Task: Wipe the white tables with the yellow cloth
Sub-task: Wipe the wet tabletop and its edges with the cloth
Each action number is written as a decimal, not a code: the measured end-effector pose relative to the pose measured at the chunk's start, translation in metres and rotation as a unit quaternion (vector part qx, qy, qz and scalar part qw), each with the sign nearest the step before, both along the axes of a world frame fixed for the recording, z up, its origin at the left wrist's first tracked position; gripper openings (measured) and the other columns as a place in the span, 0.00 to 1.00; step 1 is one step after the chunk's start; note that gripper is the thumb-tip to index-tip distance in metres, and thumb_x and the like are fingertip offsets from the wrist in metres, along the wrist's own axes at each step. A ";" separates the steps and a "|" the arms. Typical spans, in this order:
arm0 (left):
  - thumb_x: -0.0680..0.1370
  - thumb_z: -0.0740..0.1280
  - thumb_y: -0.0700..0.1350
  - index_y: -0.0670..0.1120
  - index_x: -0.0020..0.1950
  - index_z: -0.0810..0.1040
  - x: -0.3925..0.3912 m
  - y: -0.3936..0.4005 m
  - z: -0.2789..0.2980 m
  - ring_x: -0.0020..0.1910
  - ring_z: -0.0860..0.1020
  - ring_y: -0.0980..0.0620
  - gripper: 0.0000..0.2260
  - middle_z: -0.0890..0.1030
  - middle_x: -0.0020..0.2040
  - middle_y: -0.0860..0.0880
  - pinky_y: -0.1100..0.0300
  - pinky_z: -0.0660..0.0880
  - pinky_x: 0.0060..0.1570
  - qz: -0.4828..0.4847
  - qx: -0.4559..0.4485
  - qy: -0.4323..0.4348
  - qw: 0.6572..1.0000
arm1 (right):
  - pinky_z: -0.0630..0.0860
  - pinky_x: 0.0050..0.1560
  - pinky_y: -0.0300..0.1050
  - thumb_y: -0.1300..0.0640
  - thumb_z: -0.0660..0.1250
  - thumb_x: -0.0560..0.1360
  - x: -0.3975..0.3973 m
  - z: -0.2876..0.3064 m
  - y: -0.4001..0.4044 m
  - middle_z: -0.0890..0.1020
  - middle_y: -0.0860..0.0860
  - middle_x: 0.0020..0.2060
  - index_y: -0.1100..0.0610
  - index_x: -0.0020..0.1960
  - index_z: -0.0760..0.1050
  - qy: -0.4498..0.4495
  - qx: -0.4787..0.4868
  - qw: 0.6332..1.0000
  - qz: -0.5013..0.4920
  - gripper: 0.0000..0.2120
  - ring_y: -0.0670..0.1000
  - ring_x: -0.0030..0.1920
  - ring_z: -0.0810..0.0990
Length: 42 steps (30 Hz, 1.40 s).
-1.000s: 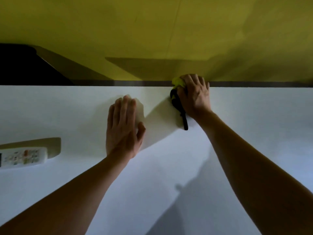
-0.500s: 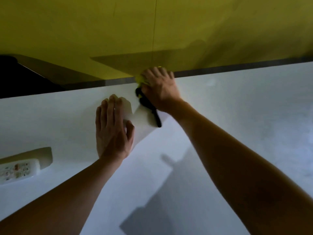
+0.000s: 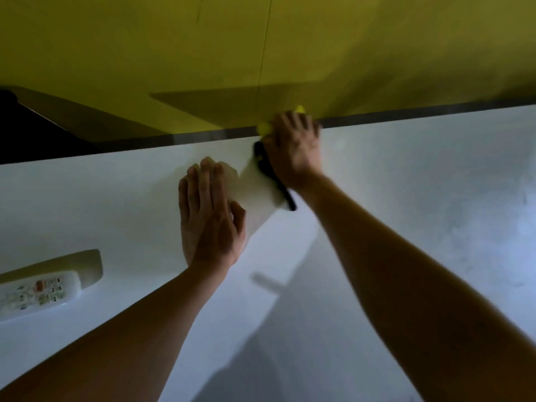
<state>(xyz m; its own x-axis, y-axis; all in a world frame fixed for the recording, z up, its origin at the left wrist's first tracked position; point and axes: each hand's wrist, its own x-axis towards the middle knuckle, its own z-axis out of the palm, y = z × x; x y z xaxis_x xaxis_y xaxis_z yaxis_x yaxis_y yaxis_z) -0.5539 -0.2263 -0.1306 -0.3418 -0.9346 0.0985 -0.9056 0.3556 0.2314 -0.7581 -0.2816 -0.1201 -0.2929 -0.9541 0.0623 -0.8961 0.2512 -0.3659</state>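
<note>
While my left hand [image 3: 210,220] lies flat with straight fingers on the counter [image 3: 406,216], my right hand [image 3: 294,147] closes its grip on the cloth [image 3: 265,127] at the far edge; a remote [image 3: 36,294] sits left.

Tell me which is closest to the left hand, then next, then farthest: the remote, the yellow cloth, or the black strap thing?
From the left hand, flat on the white table, in the head view:
1. Black strap, just to its right, under the right hand.
2. Yellow cloth, farther back at the table's far edge.
3. Remote, far off to the left.
</note>
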 end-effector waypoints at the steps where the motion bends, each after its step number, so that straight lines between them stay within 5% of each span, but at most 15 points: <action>1: 0.82 0.56 0.48 0.38 0.84 0.58 0.001 0.000 -0.001 0.82 0.58 0.36 0.31 0.59 0.83 0.37 0.43 0.52 0.82 0.000 -0.004 0.001 1.000 | 0.64 0.56 0.51 0.44 0.55 0.75 0.025 0.001 -0.007 0.78 0.54 0.52 0.54 0.54 0.76 -0.007 0.001 1.000 0.022 0.19 0.57 0.55 0.73; 8: 0.82 0.57 0.48 0.36 0.83 0.57 0.004 -0.001 -0.004 0.82 0.58 0.35 0.31 0.60 0.82 0.36 0.42 0.53 0.82 -0.007 -0.007 0.014 1.000 | 0.64 0.56 0.50 0.44 0.57 0.77 0.035 -0.001 -0.010 0.77 0.51 0.56 0.53 0.60 0.76 -0.003 -0.012 0.995 0.104 0.18 0.55 0.58 0.73; 17: 0.81 0.57 0.46 0.37 0.83 0.59 0.001 0.000 -0.001 0.82 0.58 0.35 0.30 0.60 0.83 0.37 0.43 0.51 0.82 -0.003 -0.009 0.023 1.000 | 0.60 0.59 0.47 0.42 0.50 0.76 -0.115 0.011 0.032 0.76 0.53 0.55 0.51 0.55 0.75 -0.012 0.023 0.996 -0.089 0.21 0.56 0.60 0.71; 21: 0.81 0.58 0.46 0.37 0.83 0.58 0.001 0.001 0.000 0.82 0.57 0.36 0.31 0.59 0.83 0.37 0.43 0.51 0.82 0.001 -0.003 0.017 1.000 | 0.62 0.60 0.48 0.44 0.50 0.75 -0.080 0.003 0.027 0.77 0.56 0.53 0.56 0.52 0.76 -0.020 -0.006 0.991 -0.134 0.21 0.58 0.58 0.73; 30: 0.82 0.55 0.51 0.37 0.84 0.55 0.000 0.000 -0.003 0.83 0.57 0.36 0.32 0.59 0.83 0.35 0.41 0.53 0.82 0.000 0.006 0.000 1.000 | 0.65 0.65 0.53 0.44 0.62 0.76 0.058 -0.001 -0.005 0.78 0.51 0.53 0.53 0.58 0.76 -0.023 -0.047 0.998 0.046 0.17 0.55 0.57 0.74; 34: 0.82 0.56 0.50 0.38 0.83 0.58 0.000 0.000 0.001 0.82 0.59 0.36 0.32 0.61 0.82 0.36 0.42 0.54 0.82 0.000 -0.001 0.003 1.000 | 0.64 0.64 0.52 0.44 0.63 0.77 0.031 0.000 -0.003 0.78 0.50 0.55 0.53 0.61 0.75 -0.019 -0.049 0.995 0.089 0.17 0.55 0.59 0.74; 42: 0.81 0.56 0.47 0.42 0.83 0.60 -0.006 0.002 0.006 0.81 0.59 0.35 0.29 0.61 0.82 0.37 0.42 0.55 0.81 -0.009 -0.005 -0.026 1.000 | 0.65 0.61 0.51 0.44 0.59 0.76 -0.115 -0.002 0.041 0.79 0.54 0.55 0.54 0.58 0.77 -0.005 -0.059 0.998 0.016 0.18 0.58 0.58 0.75</action>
<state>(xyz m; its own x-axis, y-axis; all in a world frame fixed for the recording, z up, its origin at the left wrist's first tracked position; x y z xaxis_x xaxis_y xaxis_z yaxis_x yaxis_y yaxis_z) -0.5596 -0.2240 -0.1241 -0.3641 -0.9271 0.0890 -0.9097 0.3745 0.1796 -0.8731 -0.2408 -0.1217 -0.2633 -0.9491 0.1726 -0.8995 0.1769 -0.3995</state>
